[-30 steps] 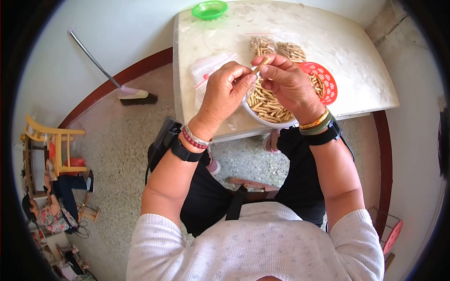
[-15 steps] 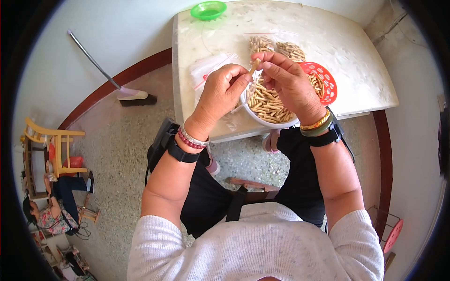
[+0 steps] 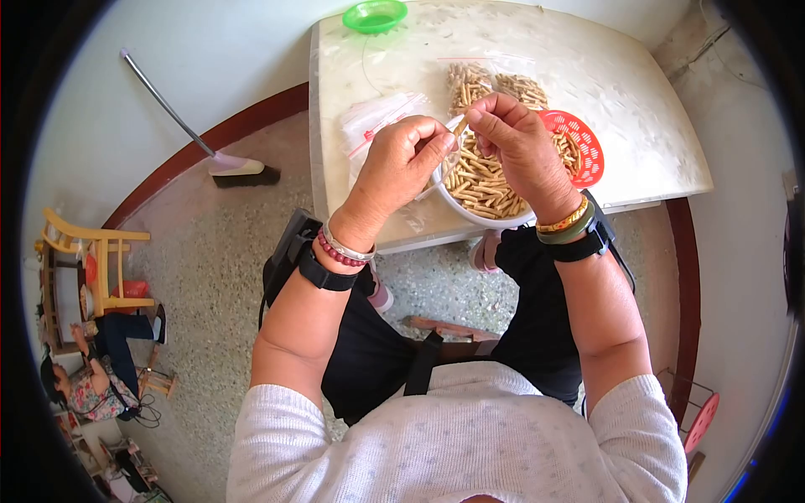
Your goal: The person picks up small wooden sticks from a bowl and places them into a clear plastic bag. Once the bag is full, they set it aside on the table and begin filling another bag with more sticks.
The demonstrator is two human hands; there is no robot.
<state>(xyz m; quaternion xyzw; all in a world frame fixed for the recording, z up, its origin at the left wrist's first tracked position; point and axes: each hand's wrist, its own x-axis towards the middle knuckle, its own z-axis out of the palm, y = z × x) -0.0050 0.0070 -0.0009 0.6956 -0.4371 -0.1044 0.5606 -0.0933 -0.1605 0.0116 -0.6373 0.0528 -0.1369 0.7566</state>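
My left hand (image 3: pixel 401 165) is closed in a pinch on a thin tan stick-like root piece (image 3: pixel 460 127). At its upper end, the thumb and fingers of my right hand (image 3: pixel 518 144) close on the same piece. Beneath both hands, a white bowl (image 3: pixel 496 224) holds many similar root pieces (image 3: pixel 482 191). Something clear and thin hangs by my left fingertips, too faint to name. A red perforated basket (image 3: pixel 592 149) with more pieces stands right of the bowl, partly hidden by my right hand.
Two filled clear bags (image 3: pixel 468 82) lie behind my hands. Flat plastic bags (image 3: pixel 369 124) rest on the table (image 3: pixel 637 109) at left, and a green dish (image 3: pixel 375 17) sits at the far edge. A broom (image 3: pixel 239 170) leans by the wall; another person (image 3: pixel 101 390) sits far left.
My right fingers have moved slightly down along the root piece, and its tip now shows less above them. The left hand is almost still.
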